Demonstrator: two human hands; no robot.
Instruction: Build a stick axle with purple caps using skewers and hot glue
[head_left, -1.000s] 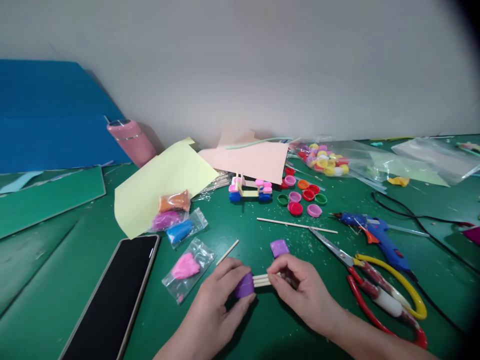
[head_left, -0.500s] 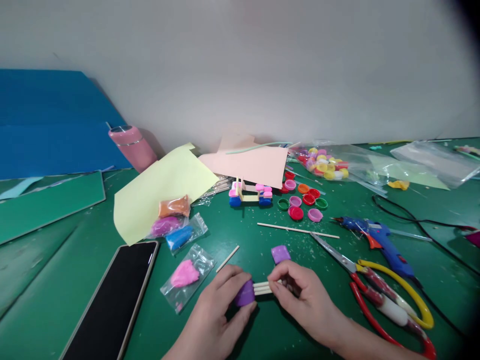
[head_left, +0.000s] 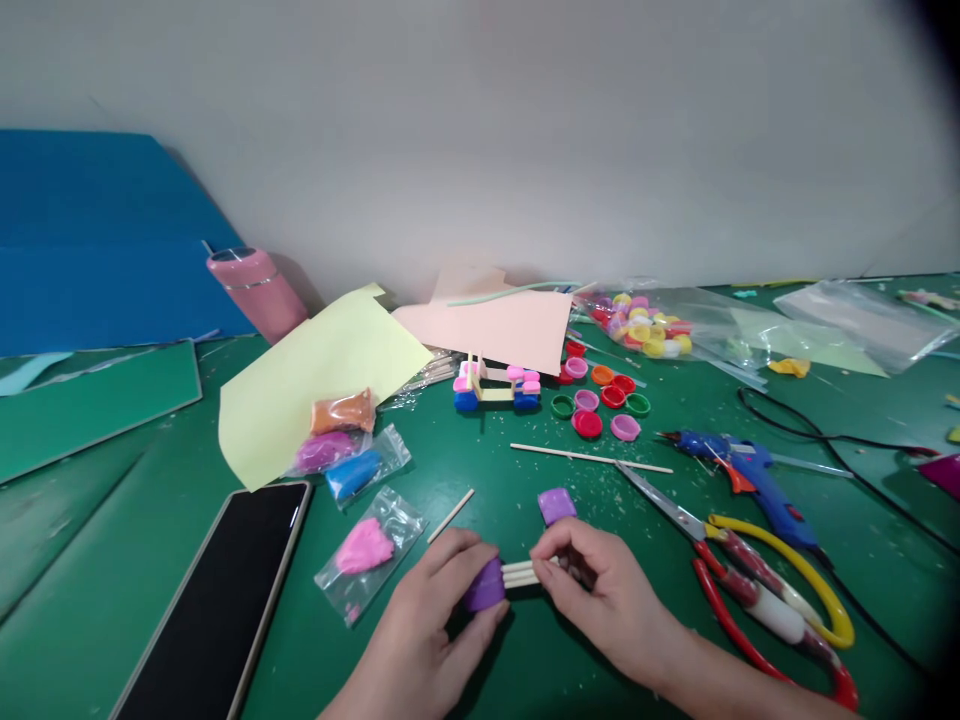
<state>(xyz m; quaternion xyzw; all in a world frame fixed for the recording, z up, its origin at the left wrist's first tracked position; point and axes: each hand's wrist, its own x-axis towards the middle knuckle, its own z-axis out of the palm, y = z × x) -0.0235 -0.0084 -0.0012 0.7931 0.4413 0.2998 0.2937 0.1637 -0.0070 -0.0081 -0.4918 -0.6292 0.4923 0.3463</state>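
Observation:
My left hand pinches a purple clay block between thumb and fingers. Several pale sticks run side by side out of the block's right side. Their right ends are between the thumb and fingers of my right hand, which partly hide them. Just above my right hand lies a second purple clay piece. A short stick rests above my left hand, and a longer stick lies farther back.
Scissors and a blue glue gun lie at right. Bottle caps and a small blue-and-pink model sit behind. At left are a phone, bagged clay and a pink bottle.
The whole view has shifted slightly, so everything appears a little farther left. Both hands keep their hold on the clay block and sticks.

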